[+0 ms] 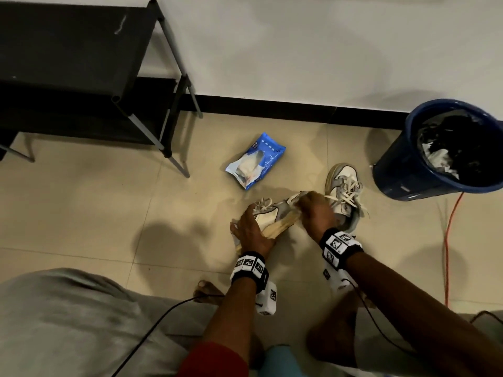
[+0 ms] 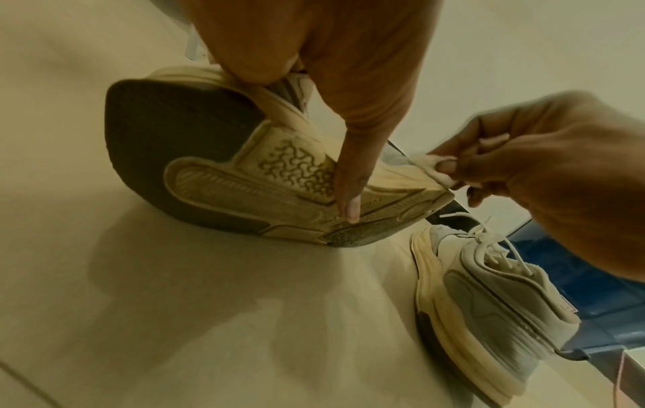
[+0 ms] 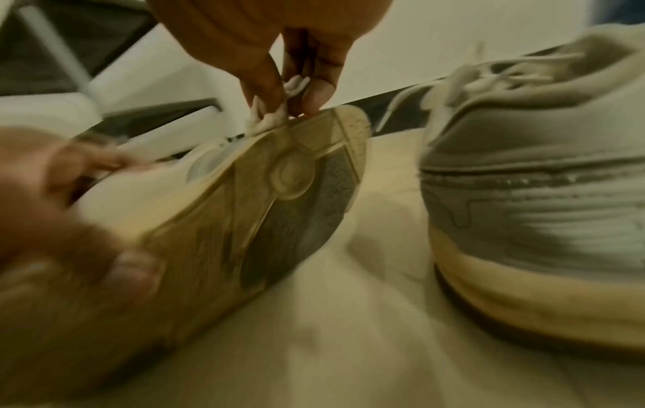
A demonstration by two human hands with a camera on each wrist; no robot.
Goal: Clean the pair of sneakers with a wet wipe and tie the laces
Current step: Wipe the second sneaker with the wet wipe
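While left hand [image 1: 251, 229] grips tilted sneaker [image 2: 244, 176] — right hand [image 1: 317, 210] pinches wet wipe [image 2: 438, 168] against sole edge.

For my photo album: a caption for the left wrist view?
Left hand tilts a sneaker while right hand wipes its toe.

Beige tiled floor [image 1: 81, 200], white wall [image 1: 299, 50], black rack [image 1: 68, 63], blue bin [image 1: 402, 164].
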